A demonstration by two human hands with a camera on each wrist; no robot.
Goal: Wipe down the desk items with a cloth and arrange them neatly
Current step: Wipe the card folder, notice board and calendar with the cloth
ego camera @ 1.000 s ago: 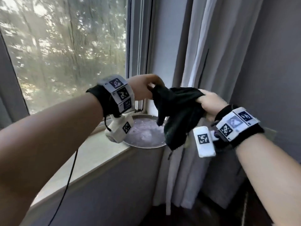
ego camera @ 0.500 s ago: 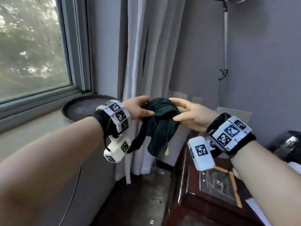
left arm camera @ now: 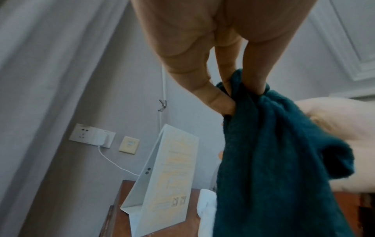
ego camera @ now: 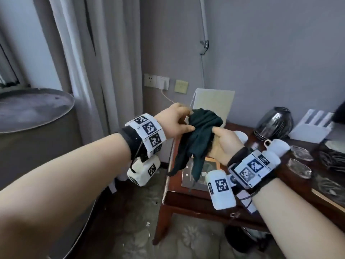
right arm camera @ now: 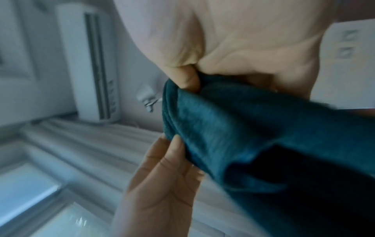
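Note:
A dark green cloth (ego camera: pixel 200 135) hangs bunched in the air over the left end of the wooden desk (ego camera: pixel 188 195). My left hand (ego camera: pixel 177 124) pinches its upper left part; in the left wrist view the fingers dig into the cloth (left arm camera: pixel 274 152). My right hand (ego camera: pixel 224 144) grips the cloth from the right, its thumb pressed on the fabric (right arm camera: pixel 253 128). On the desk stand a white folded card (ego camera: pixel 212 103), a dark glass vase (ego camera: pixel 273 123), a white cup (ego camera: pixel 278 146), glass dishes (ego camera: pixel 300 154) and a framed picture (ego camera: pixel 201 172) lying flat.
A round metal tray (ego camera: pixel 33 107) sits on the ledge at the left. Grey curtains (ego camera: pixel 89 62) hang behind it. Wall sockets (ego camera: pixel 156 82) with a plugged cable are behind the desk. A white rack (ego camera: pixel 315 126) stands at the far right. Patterned floor lies below.
The view has swung right from the window and tray to the desk. Both hands carried the cloth along; the right hand's straight fingers have closed on it.

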